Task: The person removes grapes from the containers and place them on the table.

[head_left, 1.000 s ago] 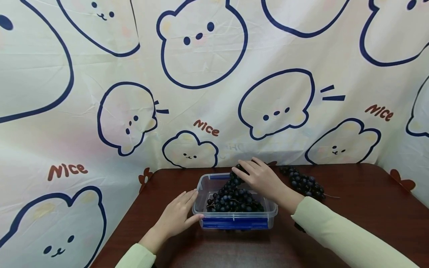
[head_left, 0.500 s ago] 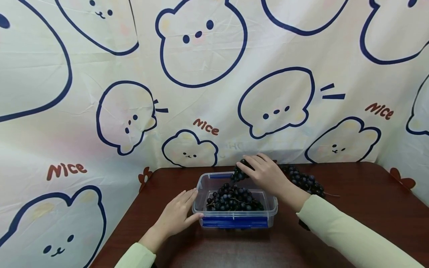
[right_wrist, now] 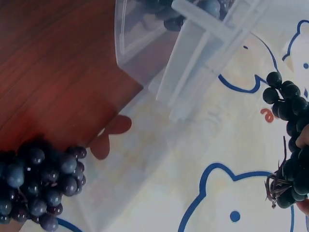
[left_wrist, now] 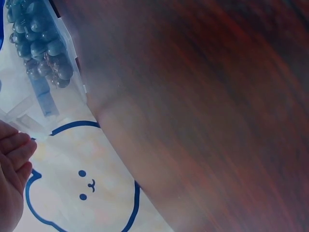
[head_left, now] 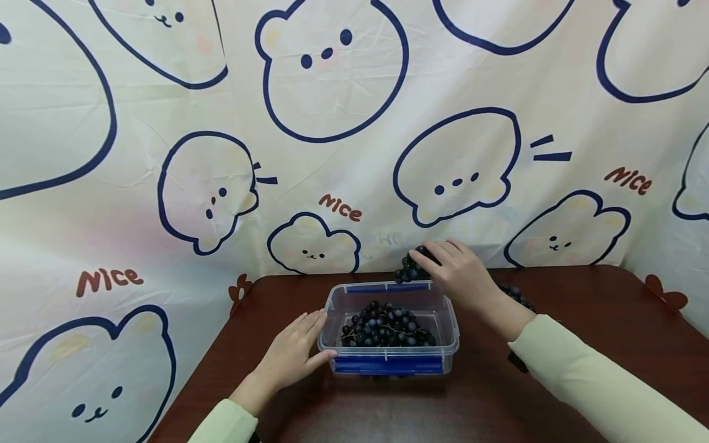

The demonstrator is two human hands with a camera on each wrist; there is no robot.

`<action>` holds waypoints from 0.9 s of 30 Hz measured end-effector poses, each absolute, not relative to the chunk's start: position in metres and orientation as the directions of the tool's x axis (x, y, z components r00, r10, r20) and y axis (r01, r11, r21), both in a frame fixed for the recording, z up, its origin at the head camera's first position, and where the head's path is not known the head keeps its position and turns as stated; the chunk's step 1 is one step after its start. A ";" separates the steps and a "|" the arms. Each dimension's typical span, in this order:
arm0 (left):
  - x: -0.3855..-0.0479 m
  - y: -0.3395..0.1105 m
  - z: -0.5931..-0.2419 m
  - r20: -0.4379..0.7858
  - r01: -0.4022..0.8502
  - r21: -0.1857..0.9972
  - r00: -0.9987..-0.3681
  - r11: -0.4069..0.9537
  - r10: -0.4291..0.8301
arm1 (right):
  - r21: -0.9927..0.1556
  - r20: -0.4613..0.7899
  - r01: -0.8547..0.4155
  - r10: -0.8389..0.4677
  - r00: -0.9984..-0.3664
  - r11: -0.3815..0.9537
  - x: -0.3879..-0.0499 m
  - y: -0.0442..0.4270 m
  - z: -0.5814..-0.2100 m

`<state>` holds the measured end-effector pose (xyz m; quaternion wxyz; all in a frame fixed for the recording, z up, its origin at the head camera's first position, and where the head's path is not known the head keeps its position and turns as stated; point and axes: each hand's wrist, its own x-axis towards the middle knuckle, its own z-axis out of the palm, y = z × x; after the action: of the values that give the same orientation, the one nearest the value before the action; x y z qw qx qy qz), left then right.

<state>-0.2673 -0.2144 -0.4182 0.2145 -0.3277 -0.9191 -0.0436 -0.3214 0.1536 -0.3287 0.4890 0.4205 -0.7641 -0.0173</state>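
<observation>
My right hand [head_left: 462,277] grips a bunch of dark grapes [head_left: 411,268] above the far right edge of a clear plastic container [head_left: 451,320]. In the right wrist view that held bunch [right_wrist: 289,104] hangs at the right edge, its stem showing; only fingertips are visible there. Another bunch of dark grapes [head_left: 382,326] lies inside the container, towards its front. My left hand [head_left: 293,351] rests with straight fingers against the container's left side, thumb by its front left corner. The left wrist view has its fingers [left_wrist: 17,150] beside the container wall.
A further bunch of grapes [right_wrist: 38,181] lies on the table [head_left: 587,332] to the right of the container, partly hidden behind my right hand in the head view. A white cartoon-print cloth [head_left: 376,172] hangs behind the table. Blue latches [head_left: 388,365] line the container's front.
My right hand has lifted the held grapes up and rightward, out of the container to above its far edge. The left hand has kept its place.
</observation>
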 end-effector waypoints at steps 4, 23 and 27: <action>-0.267 -0.215 -0.419 0.424 0.620 -0.061 -0.693 0.782 0.583 | 0.419 0.741 -0.613 -0.642 -0.196 0.670 -0.319 0.163 -0.323; -0.268 -0.213 -0.417 0.415 0.617 -0.062 -0.698 0.784 0.583 | 0.363 0.786 -0.555 -0.565 -0.249 0.749 -0.318 0.214 -0.319; -0.268 -0.213 -0.418 0.420 0.619 -0.059 -0.697 0.783 0.582 | 0.342 0.791 -0.541 -0.546 -0.276 0.769 -0.317 0.226 -0.321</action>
<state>-0.2681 -0.2132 -0.4182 0.2127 -0.3262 -0.9200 -0.0435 -0.3171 0.2261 -0.3210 0.4961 0.3402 -0.7988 -0.0027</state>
